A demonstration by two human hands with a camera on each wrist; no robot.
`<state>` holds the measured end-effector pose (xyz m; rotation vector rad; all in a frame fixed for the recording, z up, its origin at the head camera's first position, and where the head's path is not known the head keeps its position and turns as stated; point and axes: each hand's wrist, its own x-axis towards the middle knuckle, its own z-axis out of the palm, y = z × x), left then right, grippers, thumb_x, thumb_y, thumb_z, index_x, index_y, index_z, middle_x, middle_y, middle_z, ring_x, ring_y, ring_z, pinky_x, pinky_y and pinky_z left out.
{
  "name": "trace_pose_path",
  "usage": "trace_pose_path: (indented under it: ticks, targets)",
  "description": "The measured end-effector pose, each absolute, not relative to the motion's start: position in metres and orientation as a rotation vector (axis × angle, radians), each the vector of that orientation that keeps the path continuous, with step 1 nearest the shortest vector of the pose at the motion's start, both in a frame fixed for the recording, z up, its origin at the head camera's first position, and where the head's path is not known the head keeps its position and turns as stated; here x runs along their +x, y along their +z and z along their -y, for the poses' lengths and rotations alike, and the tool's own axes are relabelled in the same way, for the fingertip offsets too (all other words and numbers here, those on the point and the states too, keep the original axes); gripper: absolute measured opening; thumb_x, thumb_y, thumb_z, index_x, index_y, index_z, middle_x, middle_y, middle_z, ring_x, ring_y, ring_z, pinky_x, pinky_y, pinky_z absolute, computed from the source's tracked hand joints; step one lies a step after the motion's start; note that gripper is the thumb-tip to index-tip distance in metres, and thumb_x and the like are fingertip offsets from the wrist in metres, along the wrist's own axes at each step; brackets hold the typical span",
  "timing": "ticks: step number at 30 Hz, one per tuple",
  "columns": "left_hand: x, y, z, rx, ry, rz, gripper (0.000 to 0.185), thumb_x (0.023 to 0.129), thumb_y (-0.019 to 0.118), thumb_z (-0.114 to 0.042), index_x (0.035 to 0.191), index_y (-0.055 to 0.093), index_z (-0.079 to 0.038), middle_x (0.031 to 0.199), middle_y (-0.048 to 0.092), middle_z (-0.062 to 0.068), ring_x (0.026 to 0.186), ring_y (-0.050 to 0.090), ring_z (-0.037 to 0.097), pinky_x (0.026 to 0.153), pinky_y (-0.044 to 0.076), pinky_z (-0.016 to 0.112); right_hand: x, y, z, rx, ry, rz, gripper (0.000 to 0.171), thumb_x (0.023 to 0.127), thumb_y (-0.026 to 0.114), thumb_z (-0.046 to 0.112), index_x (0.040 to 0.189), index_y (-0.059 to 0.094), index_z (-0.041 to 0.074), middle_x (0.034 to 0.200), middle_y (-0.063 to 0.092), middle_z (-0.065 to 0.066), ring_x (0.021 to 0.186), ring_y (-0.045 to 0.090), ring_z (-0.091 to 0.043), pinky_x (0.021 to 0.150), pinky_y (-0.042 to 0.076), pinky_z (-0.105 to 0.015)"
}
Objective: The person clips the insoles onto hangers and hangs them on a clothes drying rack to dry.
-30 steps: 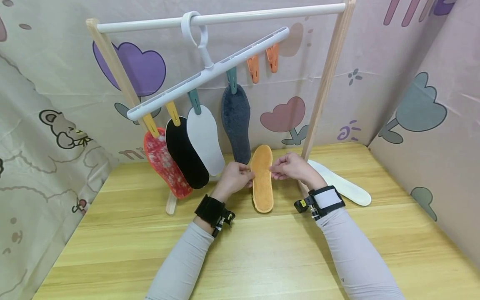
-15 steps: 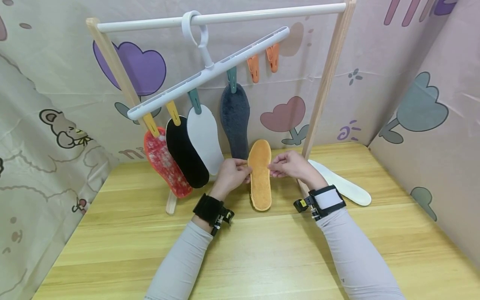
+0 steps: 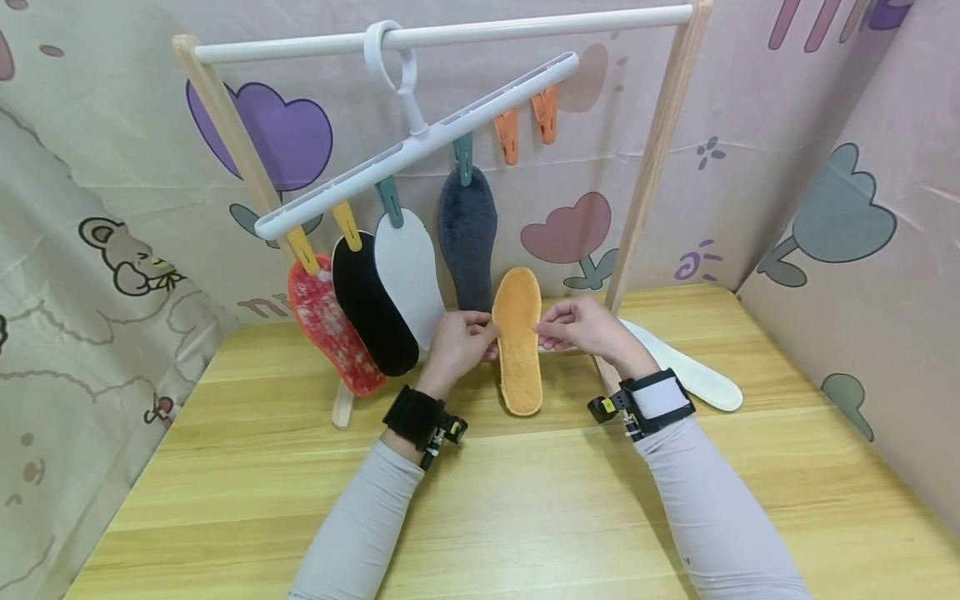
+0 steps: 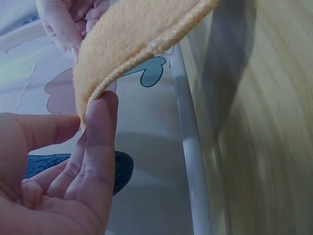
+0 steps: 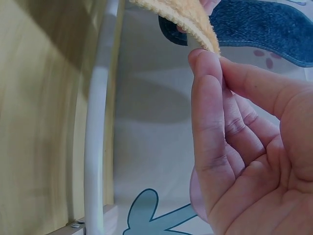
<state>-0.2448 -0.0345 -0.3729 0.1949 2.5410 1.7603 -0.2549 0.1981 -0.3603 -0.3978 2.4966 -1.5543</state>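
Observation:
An orange fuzzy insole (image 3: 519,346) stands upright between both hands in the head view. My left hand (image 3: 459,343) pinches its left edge between thumb and fingers, and my right hand (image 3: 581,327) pinches the right edge at about the same height. The left wrist view shows the insole (image 4: 132,39) curving away from the left thumb and index finger. In the right wrist view its stitched edge (image 5: 183,24) sits between the right thumb and fingertips. Just behind the left hand hangs a dark grey-blue insole (image 3: 468,237), clipped by a green clothespin (image 3: 464,160).
A tilted white hanger (image 3: 420,148) hangs from the rack's bar (image 3: 525,30). It carries a red patterned insole (image 3: 330,329), a black one (image 3: 371,304) and a white one (image 3: 411,275). Two orange clothespins (image 3: 507,137) hold nothing. Another white insole (image 3: 686,367) lies behind the right forearm.
Both hands have raised the orange insole and shifted it slightly left, keeping their pinch on its edges. The hanging grey-blue insole has swung a little to the left.

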Motion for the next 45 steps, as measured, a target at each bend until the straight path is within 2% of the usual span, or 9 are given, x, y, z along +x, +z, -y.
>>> trace_pose_path:
  ticks: [6,13,16,22,30,40,45]
  targets:
    - [-0.245,-0.371,0.035,0.191,1.793,-2.537,0.030,0.103,0.071,-0.010,0.129,0.073,0.005,0.082,0.076,0.010,0.060,0.069,0.008,0.083,0.067,0.052,-0.252,-0.356,-0.197,-0.408,-1.561,-2.501,0.022,0.102,0.073,0.010,0.108,0.074,-0.011,0.091,0.081,-0.017,0.075,0.076,-0.013,0.072,0.066,-0.028]
    - [-0.245,-0.369,0.035,0.177,1.808,-2.530,0.028,0.103,0.072,-0.012,0.126,0.074,0.004,0.081,0.075,0.009,0.060,0.068,0.008,0.083,0.067,0.052,-0.251,-0.353,-0.197,-0.434,-1.557,-2.518,0.020,0.103,0.071,0.009,0.108,0.075,-0.010,0.087,0.081,-0.012,0.079,0.079,-0.020,0.077,0.068,-0.037]
    - [-0.245,-0.368,0.035,0.190,1.817,-2.542,0.025,0.103,0.073,-0.012,0.123,0.075,0.003,0.081,0.076,0.010,0.060,0.069,0.009,0.080,0.068,0.049,-0.250,-0.351,-0.198,-0.443,-1.546,-2.525,0.020,0.103,0.071,0.009,0.109,0.075,-0.010,0.090,0.081,-0.014,0.081,0.080,-0.022,0.076,0.068,-0.035]
    - [-0.244,-0.367,0.037,0.252,1.847,-2.566,0.019,0.102,0.073,-0.011,0.116,0.074,0.003,0.083,0.078,0.014,0.060,0.069,0.009,0.079,0.067,0.052,-0.250,-0.350,-0.198,-0.425,-1.545,-2.533,0.020,0.103,0.072,0.010,0.108,0.075,-0.008,0.091,0.081,-0.014,0.080,0.079,-0.018,0.078,0.068,-0.036]
    - [-0.243,-0.366,0.037,0.295,1.851,-2.603,0.016,0.102,0.074,-0.011,0.112,0.073,0.001,0.083,0.079,0.014,0.060,0.070,0.008,0.066,0.066,0.032,-0.248,-0.348,-0.198,-0.428,-1.586,-2.521,0.020,0.102,0.073,0.010,0.107,0.074,-0.010,0.091,0.081,-0.016,0.078,0.078,-0.014,0.072,0.065,-0.025]
    - [-0.242,-0.363,0.037,0.311,1.905,-2.548,0.013,0.101,0.075,-0.010,0.109,0.071,0.000,0.086,0.078,0.014,0.066,0.075,0.016,0.068,0.067,0.032,-0.248,-0.346,-0.199,-0.422,-1.602,-2.529,0.021,0.103,0.072,0.009,0.109,0.074,-0.012,0.091,0.081,-0.014,0.076,0.076,-0.010,0.072,0.065,-0.024]
    - [-0.243,-0.363,0.036,0.330,1.921,-2.536,0.012,0.101,0.075,-0.009,0.107,0.071,0.000,0.086,0.078,0.015,0.067,0.075,0.016,0.073,0.068,0.040,-0.247,-0.344,-0.200,-0.417,-1.597,-2.544,0.021,0.103,0.072,0.009,0.108,0.073,-0.012,0.092,0.082,-0.015,0.077,0.076,-0.010,0.073,0.066,-0.026]
